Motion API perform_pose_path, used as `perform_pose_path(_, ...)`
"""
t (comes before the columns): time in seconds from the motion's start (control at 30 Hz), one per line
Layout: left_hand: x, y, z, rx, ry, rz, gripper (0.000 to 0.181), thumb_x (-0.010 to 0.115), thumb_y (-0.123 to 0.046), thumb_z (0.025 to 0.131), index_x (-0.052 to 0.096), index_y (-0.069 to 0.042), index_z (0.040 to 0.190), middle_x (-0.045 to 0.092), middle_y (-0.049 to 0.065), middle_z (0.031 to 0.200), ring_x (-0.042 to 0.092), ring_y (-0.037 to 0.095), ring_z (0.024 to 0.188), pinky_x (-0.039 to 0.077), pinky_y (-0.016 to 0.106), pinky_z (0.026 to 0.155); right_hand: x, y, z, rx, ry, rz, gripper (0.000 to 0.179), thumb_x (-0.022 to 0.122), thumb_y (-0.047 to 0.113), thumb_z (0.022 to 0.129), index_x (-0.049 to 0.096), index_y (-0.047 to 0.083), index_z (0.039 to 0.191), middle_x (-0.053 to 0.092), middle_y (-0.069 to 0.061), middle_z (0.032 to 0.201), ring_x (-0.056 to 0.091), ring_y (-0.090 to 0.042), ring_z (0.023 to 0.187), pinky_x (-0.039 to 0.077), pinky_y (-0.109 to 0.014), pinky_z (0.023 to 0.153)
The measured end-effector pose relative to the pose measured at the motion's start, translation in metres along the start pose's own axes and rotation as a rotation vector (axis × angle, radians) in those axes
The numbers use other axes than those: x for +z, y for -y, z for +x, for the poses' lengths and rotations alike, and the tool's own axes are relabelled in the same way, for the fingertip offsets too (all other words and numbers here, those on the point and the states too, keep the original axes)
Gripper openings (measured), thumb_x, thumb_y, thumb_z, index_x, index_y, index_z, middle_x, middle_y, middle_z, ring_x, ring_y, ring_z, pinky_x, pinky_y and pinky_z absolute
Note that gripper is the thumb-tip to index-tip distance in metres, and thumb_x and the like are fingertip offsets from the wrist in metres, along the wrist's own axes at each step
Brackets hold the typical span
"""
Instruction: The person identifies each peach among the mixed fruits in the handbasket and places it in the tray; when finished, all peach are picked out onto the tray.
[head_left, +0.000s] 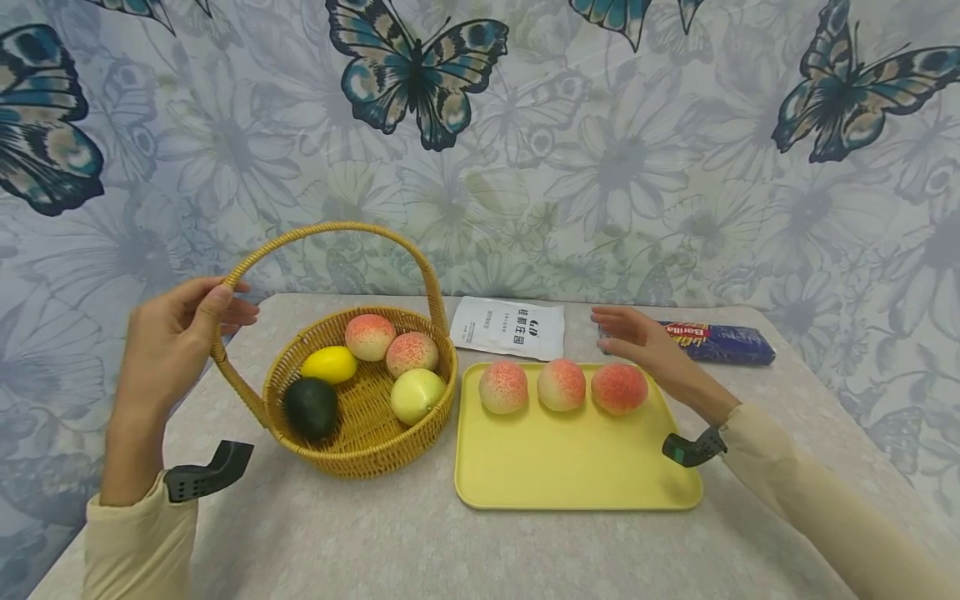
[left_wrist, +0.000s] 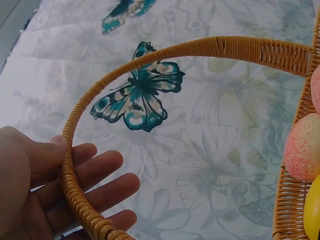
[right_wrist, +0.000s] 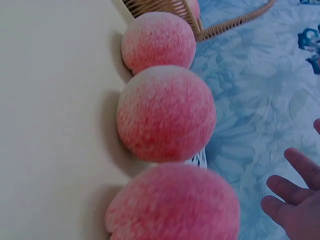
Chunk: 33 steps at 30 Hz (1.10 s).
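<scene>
My left hand point(head_left: 176, 333) is at the left side of the wicker basket point(head_left: 360, 467), its thumb and fingers holding the arched handle point(left_wrist: 80, 195). Inside the basket lie two peaches point(head_left: 370, 337), a yellow lemon point(head_left: 328, 365), a dark green avocado point(head_left: 310, 408) and a pale green round fruit point(head_left: 417, 397). Three more peaches point(head_left: 561, 385) stand in a row along the far side of a yellow tray point(head_left: 577, 467). Above and behind the rightmost peach point(right_wrist: 172, 205), my right hand point(head_left: 645, 342) hovers with fingers extended, holding nothing.
Behind the tray lies a white printed pouch point(head_left: 508, 327). A blue Barilla pasta packet point(head_left: 723, 343) sits at the back right, partly behind my right hand. The table point(head_left: 360, 542) ends at a flowered, butterfly-patterned backdrop point(head_left: 600, 167).
</scene>
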<state>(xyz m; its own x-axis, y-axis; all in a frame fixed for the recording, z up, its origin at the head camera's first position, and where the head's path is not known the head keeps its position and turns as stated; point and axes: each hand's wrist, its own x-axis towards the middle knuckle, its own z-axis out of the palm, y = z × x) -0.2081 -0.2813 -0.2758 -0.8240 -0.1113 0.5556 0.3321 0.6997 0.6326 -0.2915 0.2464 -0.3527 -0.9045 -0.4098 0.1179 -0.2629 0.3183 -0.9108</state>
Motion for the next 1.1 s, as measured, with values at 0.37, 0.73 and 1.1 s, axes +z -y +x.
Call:
perform_pose_path(0.37,-0.001,0.004,0.003,-0.002,0.008,-0.008,0.033,0.05,-0.028,0.1,0.064,-0.002,0.115,0.067,-0.014,0.081,0.064,-0.006,0.074,0.048,0.006,0.067,0.035,0.036,0.025,-0.042,0.125,-0.029,0.061,0.066,0.028,0.091,0.038,0.022,0.145,0.035,-0.006,0.151,0.031,-0.032,0.14,0.032,-0.053,0.109)
perform_pose_path(0.73,-0.001,0.008,0.006,0.01,0.016,-0.012,0.032,0.05,-0.027,0.1,0.064,-0.003,0.115,0.066,-0.017,0.081,0.064,-0.006,0.074,0.048,0.006,0.067,0.078,0.056,0.056,-0.151,0.247,-0.101,0.062,0.069,0.03,0.089,0.041,0.02,0.144,0.038,-0.003,0.149,0.036,-0.027,0.137,0.031,-0.05,0.111)
perform_pose_path(1.1,0.001,0.01,0.012,0.005,0.025,-0.016,0.033,0.05,-0.028,0.1,0.064,-0.002,0.115,0.066,-0.016,0.082,0.064,-0.006,0.075,0.048,0.005,0.067,0.119,0.067,0.078,-0.187,0.364,-0.157,0.062,0.066,0.025,0.09,0.038,0.019,0.145,0.036,-0.001,0.15,0.036,-0.026,0.138,0.032,-0.046,0.111)
